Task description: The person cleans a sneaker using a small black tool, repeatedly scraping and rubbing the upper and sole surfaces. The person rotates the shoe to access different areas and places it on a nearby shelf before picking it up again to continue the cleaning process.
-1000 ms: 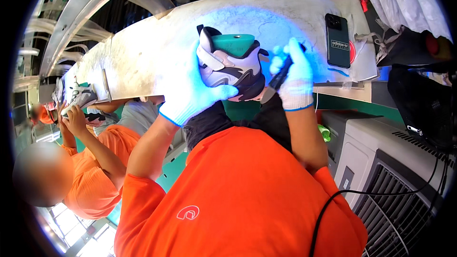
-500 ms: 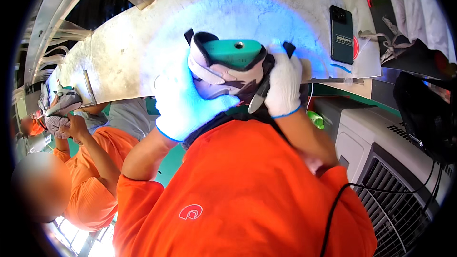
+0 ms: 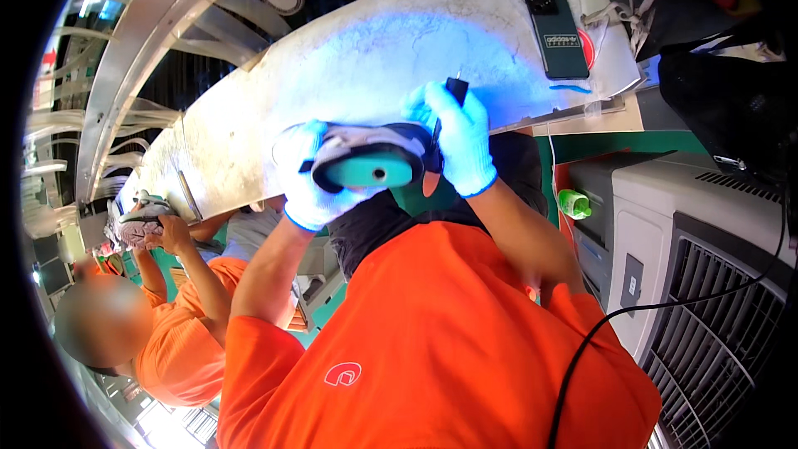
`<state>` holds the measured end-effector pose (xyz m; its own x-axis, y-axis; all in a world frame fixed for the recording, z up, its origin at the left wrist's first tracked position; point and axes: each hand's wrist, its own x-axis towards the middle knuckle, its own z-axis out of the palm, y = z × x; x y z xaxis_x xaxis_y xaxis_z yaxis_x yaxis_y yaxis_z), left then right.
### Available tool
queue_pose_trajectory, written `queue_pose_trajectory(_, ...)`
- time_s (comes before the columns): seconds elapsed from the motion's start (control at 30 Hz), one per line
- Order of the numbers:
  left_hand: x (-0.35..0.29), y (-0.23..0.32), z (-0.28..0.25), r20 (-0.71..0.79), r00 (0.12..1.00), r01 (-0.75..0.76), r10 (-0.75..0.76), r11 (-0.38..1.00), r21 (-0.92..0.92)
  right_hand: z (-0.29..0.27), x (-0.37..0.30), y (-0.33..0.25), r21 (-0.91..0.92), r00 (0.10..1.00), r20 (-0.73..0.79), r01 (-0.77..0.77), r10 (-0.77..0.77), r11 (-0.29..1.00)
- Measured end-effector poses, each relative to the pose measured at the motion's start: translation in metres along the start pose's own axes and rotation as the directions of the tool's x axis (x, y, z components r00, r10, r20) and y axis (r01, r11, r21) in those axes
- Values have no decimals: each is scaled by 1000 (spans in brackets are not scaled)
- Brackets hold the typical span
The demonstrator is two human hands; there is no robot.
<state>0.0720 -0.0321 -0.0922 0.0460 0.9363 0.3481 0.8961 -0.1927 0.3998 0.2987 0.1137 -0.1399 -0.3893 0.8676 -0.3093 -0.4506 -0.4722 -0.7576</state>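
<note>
My left hand point(image 3: 312, 187), in a white glove lit blue, is closed round a shoe point(image 3: 366, 140) with pale and dark panels. A green shoe last point(image 3: 357, 172) with a round hole fills its opening, which is tipped toward me. In my right hand point(image 3: 462, 145), also gloved, is a slim black-handled tool point(image 3: 456, 90); its flat, rounded end points down just right of the shoe. Whether that end touches the shoe I cannot tell. The shoe is held at the near edge of the pale worktable point(image 3: 366, 46).
A dark phone point(image 3: 557, 37) lies at the table's right end. A grey ventilated machine point(image 3: 690, 241) and a black cable point(image 3: 657, 306) are on my right. At left, a person in orange point(image 3: 187, 324) holds another shoe point(image 3: 145, 223). A metal frame point(image 3: 125, 75) stands beyond the table.
The shoe has tilted, bringing its opening and the green last round toward me, and both hands have turned with it. The view has shifted, so the phone appears farther left and higher.
</note>
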Motion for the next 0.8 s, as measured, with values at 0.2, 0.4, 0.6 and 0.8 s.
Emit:
queue_pose_trajectory(0.2,-61,-23,47,-265,951,-131,158,984,117,-6,-3,-6,-208,985,162,-24,59,978)
queue_pose_trajectory(0.4,-77,-27,70,-368,928,-31,61,996,87,8,8,-24,-594,931,324,62,168,802)
queue_pose_trajectory(0.6,-93,-43,62,-112,983,152,-148,988,25,8,42,-25,-523,822,452,-69,346,849)
queue_pose_trajectory(0.8,-82,-39,63,-205,978,60,-31,989,139,36,59,-31,-696,659,511,-61,552,716)
